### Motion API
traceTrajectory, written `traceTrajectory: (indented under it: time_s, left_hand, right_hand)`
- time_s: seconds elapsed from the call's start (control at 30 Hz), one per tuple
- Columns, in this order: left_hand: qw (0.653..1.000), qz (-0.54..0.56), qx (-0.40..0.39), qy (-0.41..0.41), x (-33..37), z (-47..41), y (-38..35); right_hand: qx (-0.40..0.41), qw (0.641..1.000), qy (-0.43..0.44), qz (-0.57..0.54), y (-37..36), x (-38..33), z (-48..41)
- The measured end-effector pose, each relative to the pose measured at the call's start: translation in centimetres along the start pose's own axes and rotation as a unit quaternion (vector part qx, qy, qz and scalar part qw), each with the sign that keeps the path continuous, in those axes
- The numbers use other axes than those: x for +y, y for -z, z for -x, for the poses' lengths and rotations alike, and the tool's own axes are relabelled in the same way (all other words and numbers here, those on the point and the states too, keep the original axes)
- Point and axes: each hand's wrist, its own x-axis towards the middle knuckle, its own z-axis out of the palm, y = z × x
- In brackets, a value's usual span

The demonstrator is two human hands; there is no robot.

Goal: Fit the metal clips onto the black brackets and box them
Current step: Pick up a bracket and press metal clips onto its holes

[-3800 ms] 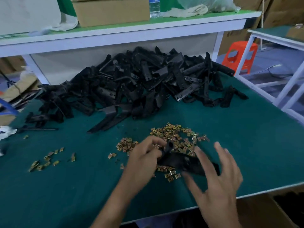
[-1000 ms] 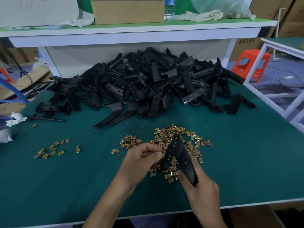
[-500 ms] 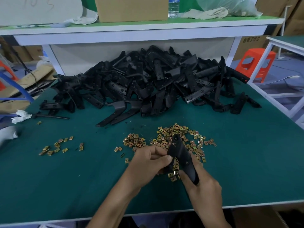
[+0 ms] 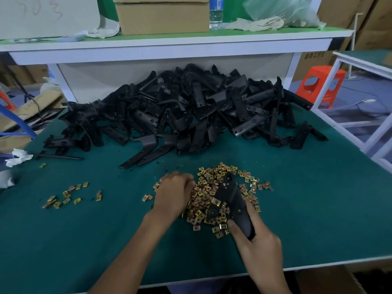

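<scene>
black plastic bracket point(image 4: 231, 200) gripped by right hand point(image 4: 259, 249) over heap of small brass-coloured metal clips point(image 4: 203, 194), near front edge of green work table point(image 4: 318, 219). left hand point(image 4: 174, 196) curled into heap; holding a clip or not, cannot tell. likely fetching next clip, then pushing it on. free room toward right edge.

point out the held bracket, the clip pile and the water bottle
held bracket point(image 4: 231, 197), head view, mid body
clip pile point(image 4: 212, 177), head view, far part
water bottle point(image 4: 216, 15), head view, clear lower body
</scene>
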Motion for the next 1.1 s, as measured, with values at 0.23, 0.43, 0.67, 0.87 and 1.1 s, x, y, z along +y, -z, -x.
traceTrajectory:
  time_s: [0.23,0.43,0.67,0.87,1.1]
  left_hand:
    - [0.999,-0.004,-0.047,-0.023,-0.8,-1.3,-0.7]
    - [0.991,0.121,-0.021,0.045,-0.7,-0.5,0.7]
    - [0.937,0.329,-0.005,0.113,1.4,1.3,3.3]
    - [0.859,0.498,-0.05,0.105,4.1,3.1,3.4]
    - [0.866,0.486,-0.066,0.094,4.8,3.5,2.7]
  right_hand:
    - [-0.012,1.0,-0.004,-0.018,0.1,-0.1,-0.1]
    - [-0.016,1.0,-0.001,-0.01,0.3,-0.1,-0.1]
    - [-0.011,1.0,0.007,-0.011,0.1,0.2,0.0]
    - [-0.003,1.0,0.014,-0.002,-0.2,0.5,0.0]
    - [-0.012,1.0,0.018,-0.009,-0.3,0.9,0.0]
